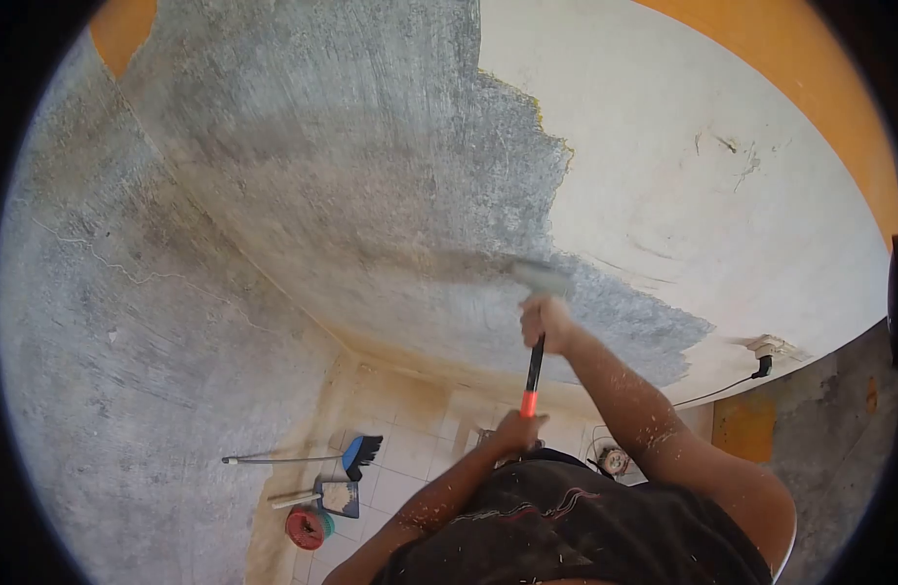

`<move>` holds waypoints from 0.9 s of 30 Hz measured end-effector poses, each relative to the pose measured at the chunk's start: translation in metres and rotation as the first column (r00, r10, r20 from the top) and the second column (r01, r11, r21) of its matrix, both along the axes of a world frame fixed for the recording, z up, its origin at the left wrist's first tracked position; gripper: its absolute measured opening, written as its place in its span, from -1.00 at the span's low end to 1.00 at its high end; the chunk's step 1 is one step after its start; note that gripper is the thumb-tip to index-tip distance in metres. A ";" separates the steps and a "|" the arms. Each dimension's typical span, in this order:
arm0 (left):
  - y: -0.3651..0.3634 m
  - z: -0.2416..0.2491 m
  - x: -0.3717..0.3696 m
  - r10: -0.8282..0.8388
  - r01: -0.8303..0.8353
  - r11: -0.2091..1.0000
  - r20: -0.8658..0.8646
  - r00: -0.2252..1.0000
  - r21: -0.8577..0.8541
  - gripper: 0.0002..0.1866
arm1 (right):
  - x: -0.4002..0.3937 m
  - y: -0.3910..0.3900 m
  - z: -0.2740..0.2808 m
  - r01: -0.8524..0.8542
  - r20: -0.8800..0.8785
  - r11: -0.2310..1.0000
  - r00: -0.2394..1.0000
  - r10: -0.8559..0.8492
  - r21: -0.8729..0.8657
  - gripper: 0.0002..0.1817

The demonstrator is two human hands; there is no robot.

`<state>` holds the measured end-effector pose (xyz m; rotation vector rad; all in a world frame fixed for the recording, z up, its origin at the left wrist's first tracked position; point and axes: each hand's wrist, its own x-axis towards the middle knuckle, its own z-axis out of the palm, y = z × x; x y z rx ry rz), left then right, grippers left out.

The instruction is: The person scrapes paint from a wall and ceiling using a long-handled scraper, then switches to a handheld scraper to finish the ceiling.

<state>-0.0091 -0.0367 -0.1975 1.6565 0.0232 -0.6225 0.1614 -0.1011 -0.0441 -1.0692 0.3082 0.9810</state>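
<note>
A long-handled scraper (534, 375) with a black and red handle runs up from my body to the wall (371, 195). My right hand (548, 324) is wrapped round it just below its wide, motion-blurred head, which appears to be against the grey surface. Lower down, my left hand (516, 432) closes on the handle's end, beneath the red band. Bare grey plaster covers the wall's left and middle. To the right, a white coat (702, 166) remains, with a ragged edge near the scraper head. Pale flakes cling to both forearms and my dark shirt.
On the tiled floor (405, 453) at lower left lie a blue broom (357, 455), a dustpan (340, 498) and a red container (305, 527). A socket (769, 346) with a plugged-in black cable is on the right wall. A round device (614, 460) sits on the floor.
</note>
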 end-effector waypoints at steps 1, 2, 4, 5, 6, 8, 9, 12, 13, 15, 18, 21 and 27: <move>0.008 0.031 0.017 0.068 -0.073 0.997 -0.107 0.992 -0.041 -0.70 | 0.011 0.002 0.016 0.020 0.037 0.999 0.999 -0.022 0.048 -0.61; 0.015 0.050 0.027 0.129 -0.148 0.986 -0.220 0.967 -0.075 -0.67 | 0.016 0.003 0.025 0.040 0.069 0.995 0.997 -0.046 0.095 -0.61; 0.019 0.046 0.024 0.131 -0.173 0.972 -0.244 0.961 -0.158 -0.64 | 0.012 0.001 0.023 0.027 0.063 0.993 0.997 -0.035 0.119 -0.62; 0.020 0.047 0.025 0.123 -0.182 0.966 -0.288 0.950 -0.186 -0.65 | 0.011 0.000 0.021 0.071 0.066 0.992 0.995 -0.078 0.102 -0.62; 0.021 0.046 0.021 0.113 -0.192 0.958 -0.334 0.936 -0.213 -0.66 | 0.009 0.000 0.018 0.116 0.065 0.989 0.990 -0.122 0.087 -0.62; 0.010 0.001 0.001 0.045 -0.054 0.992 -0.074 0.996 -0.116 -0.67 | -0.006 -0.001 0.004 0.128 0.047 0.991 0.990 -0.130 0.038 -0.61; 0.004 0.002 -0.008 0.058 -0.112 0.975 -0.264 0.963 -0.194 -0.66 | -0.013 -0.001 -0.005 0.074 0.013 0.997 0.997 -0.074 0.002 -0.61; 0.008 0.040 0.008 0.093 -0.167 0.974 -0.405 0.910 -0.153 -0.64 | 0.001 0.001 -0.005 0.044 -0.008 0.999 0.999 -0.044 -0.028 -0.61; 0.016 0.049 0.023 0.073 -0.121 0.983 -0.308 0.949 -0.140 -0.64 | 0.012 0.004 0.012 0.032 0.056 0.999 0.998 -0.034 0.033 -0.60; 0.027 0.043 0.034 0.032 -0.096 0.970 -0.276 0.961 -0.222 -0.66 | 0.015 0.009 0.034 0.025 0.081 0.998 0.996 -0.030 0.060 -0.59; 0.031 0.010 0.026 -0.060 0.059 0.998 0.069 0.996 0.009 -0.65 | 0.006 0.006 0.023 0.134 0.099 0.989 0.985 -0.139 0.063 -0.60; 0.014 -0.015 -0.008 -0.128 0.130 0.991 0.051 0.990 -0.021 -0.80 | -0.011 -0.006 -0.016 0.082 -0.014 0.995 0.997 -0.081 0.065 -0.61; 0.014 0.020 0.030 -0.340 0.180 0.923 0.505 0.793 0.339 -0.70 | 0.015 -0.011 0.027 -0.008 0.105 0.994 0.994 -0.003 0.109 -0.61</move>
